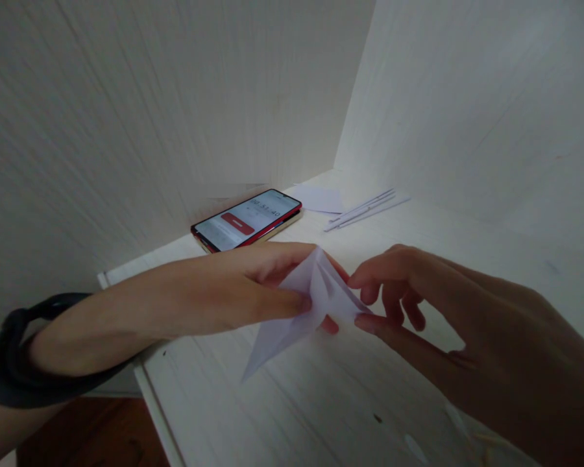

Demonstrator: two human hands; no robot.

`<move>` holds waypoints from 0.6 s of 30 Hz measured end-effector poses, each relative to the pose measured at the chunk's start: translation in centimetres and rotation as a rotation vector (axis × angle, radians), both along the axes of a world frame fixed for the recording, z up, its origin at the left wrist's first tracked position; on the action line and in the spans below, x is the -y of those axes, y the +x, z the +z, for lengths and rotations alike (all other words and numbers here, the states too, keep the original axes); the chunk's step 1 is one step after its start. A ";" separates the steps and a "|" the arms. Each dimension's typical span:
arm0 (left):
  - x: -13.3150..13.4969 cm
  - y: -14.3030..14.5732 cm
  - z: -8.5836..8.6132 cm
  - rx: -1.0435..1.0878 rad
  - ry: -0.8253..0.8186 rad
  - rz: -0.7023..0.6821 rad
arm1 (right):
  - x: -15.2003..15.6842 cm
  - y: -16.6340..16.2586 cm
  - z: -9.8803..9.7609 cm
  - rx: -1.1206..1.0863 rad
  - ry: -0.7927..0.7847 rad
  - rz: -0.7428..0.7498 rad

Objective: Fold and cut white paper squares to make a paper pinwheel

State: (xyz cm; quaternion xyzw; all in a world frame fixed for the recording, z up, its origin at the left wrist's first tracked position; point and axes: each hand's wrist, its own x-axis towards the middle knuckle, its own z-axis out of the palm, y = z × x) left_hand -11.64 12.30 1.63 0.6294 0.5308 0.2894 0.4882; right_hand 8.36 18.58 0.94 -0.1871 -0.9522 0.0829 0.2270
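A folded piece of white paper (292,331) with pointed corners is held up above the pale wooden surface. My left hand (267,285) grips it, thumb pressed on the near face and the other fingers mostly hidden behind; one fingertip shows beneath. At the paper's right corner is my right hand (418,305), its thumb and index finger pinching or touching the edge there. The remaining right fingers curl below the index finger. A peak of the paper stands up between the hands, with a crease running down from it.
Behind my left hand, a phone (248,220) with a running timer lies on a pale block. Several thin white paper strips (365,211) and a flat paper sheet (318,198) rest near the back corner. Pale walls rise behind; the surface's left edge (156,408) drops to a brown floor.
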 end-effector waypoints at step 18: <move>-0.3 -1.1 -0.7 -0.067 -0.027 -0.059 | 0.1 1.1 -0.5 0.117 0.283 0.192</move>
